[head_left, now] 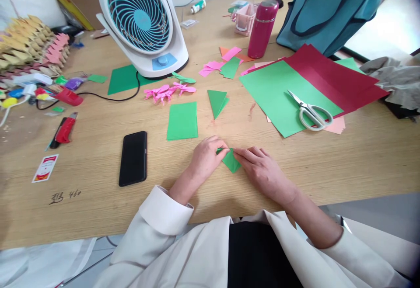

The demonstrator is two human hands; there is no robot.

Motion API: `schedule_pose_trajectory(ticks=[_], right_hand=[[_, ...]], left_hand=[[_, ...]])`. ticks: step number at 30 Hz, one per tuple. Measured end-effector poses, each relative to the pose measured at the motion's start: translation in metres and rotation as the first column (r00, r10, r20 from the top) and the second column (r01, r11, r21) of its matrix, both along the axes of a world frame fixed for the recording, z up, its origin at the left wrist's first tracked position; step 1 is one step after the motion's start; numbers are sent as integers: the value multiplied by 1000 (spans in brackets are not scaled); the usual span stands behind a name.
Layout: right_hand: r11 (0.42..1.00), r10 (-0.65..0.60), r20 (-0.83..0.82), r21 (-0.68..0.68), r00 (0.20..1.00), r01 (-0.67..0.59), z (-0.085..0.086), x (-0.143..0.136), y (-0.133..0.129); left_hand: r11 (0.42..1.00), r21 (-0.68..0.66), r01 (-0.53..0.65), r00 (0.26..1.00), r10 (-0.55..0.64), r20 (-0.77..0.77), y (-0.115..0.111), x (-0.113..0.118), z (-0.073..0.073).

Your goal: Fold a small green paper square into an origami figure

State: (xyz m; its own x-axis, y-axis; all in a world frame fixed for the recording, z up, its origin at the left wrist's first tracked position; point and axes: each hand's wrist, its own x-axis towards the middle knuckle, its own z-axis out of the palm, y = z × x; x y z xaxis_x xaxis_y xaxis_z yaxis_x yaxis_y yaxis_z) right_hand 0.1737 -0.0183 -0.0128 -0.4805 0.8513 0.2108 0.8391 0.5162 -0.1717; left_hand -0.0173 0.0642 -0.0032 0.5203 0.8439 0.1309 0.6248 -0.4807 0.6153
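One green origami piece (232, 164): lay on the tabletop (92, 200) between both hands, partly folded, judged unfinished.
Left hand (208, 154): thumb and forefinger pinched the upper left edge.
Right hand (259, 170): fingers close together on the right side; grip could not be told.
Folded green triangles (215, 101): lay beyond, apparently part-done.
Green paper stack (182, 121): lay flat, unfolded.
Pink origami figures (167, 91): appeared complete.

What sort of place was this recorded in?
Probably an indoor paper-craft worktable, though whether home or workshop I cannot tell: a small folded green paper, pink paper figures and scissors show it.
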Motion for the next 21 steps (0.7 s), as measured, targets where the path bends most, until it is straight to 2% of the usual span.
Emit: schedule_pose_trajectory(ticks=[6,11,21], right_hand=[[1000,-9,12,3,1000,9,2,-2,0],[1000,-12,-1,13,1000,12,0,-1,-1],[1000,-7,0,11,1000,7,-1,0,-1]], left_hand=[[996,94,13,998,-7,-68,-1,-7,0],[993,121,-11,995,23,-98,0,-18,0],[986,29,-162,985,160,65,0,-24,-1]])
